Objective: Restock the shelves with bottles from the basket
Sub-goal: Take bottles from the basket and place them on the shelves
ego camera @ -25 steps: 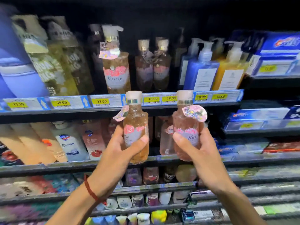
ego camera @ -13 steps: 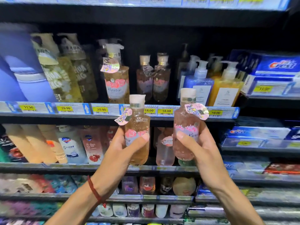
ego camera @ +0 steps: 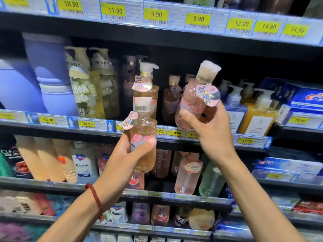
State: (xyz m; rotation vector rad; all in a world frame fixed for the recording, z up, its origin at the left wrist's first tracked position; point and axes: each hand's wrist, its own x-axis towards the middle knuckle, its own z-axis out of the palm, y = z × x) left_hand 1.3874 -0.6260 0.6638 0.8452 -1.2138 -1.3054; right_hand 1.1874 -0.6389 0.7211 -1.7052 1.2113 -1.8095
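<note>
Head cam: amber bottle (ego camera: 146, 126) dead centre and upright, left hand (ego camera: 125, 154) wrapped round its lower body, thumb across the rose label. Pink bottle (ego camera: 188, 103) at 1 o'clock, tilted cap-right, right hand (ego camera: 213, 133) gripping its base. Both are held in front of the mid shelf (ego camera: 52, 131), neither set down yet; basket not in view. I read this as the placing step. Next move: slide each in above the 18.00 tag (ego camera: 176, 133), beside the matching small bottles (ego camera: 172, 100) at 12 to 1 o'clock, clearing the pump bottle (ego camera: 152, 95). Legible: "tie" fragment on the amber label, 39.90 and 12.90 at 9 o'clock, 10.00 at 3, Crest boxes (ego camera: 307, 98) far 3 o'clock, two 9.90s on the top rail.
</note>
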